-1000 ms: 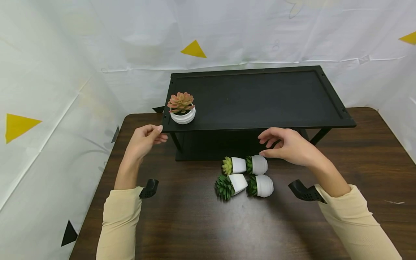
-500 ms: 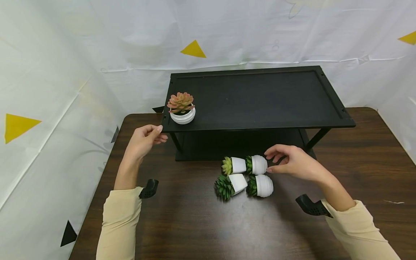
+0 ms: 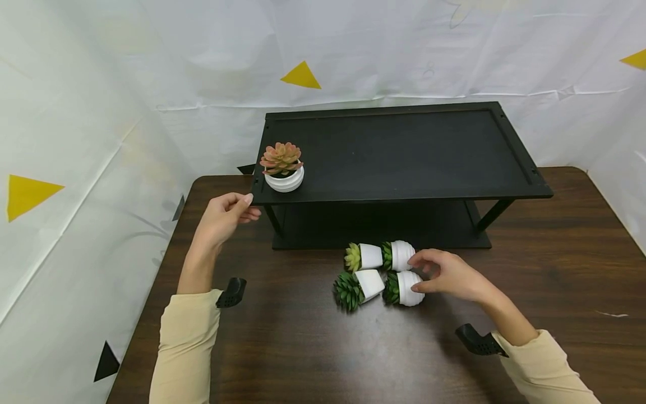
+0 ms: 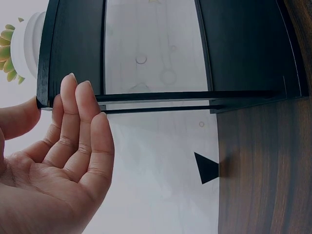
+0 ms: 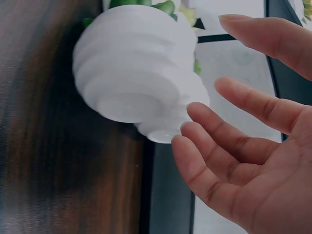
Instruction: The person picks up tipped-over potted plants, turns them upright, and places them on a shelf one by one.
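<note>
One white-potted green succulent (image 3: pixel 406 294) lies on its side, lower right of centre in the head view, just beside the right hand (image 3: pixel 450 275), fingers (image 5: pixel 253 101) parted and empty; left hand (image 3: pixel 221 219), left of centre, pinches black shelf (image 3: pixel 393 154) corner.

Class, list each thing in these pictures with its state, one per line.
Black shelf: standing on the table
Pink succulent: upright on the shelf
Four green succulents: lying on their sides
Left hand: pinching the shelf's corner
Right hand: fingers apart, holding nothing
</note>
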The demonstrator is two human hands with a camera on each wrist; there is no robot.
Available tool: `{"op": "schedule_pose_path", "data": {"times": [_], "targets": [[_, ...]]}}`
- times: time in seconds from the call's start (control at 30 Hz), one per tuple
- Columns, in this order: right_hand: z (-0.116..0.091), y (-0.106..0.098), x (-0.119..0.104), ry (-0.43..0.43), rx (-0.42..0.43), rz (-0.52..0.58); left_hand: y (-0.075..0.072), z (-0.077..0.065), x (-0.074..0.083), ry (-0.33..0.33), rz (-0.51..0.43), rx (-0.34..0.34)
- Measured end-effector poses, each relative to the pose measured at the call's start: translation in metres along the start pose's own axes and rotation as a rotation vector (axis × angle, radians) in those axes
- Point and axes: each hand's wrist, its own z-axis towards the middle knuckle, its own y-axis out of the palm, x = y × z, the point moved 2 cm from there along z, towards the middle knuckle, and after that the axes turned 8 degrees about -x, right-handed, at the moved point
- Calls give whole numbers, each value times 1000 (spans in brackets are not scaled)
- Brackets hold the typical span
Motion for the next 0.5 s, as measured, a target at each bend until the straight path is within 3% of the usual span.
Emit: {"op": "schedule_pose_path", "data": {"times": [0.5], "targets": [[3, 16, 10, 16, 16, -20, 1, 0, 1, -9, -1, 2]]}}
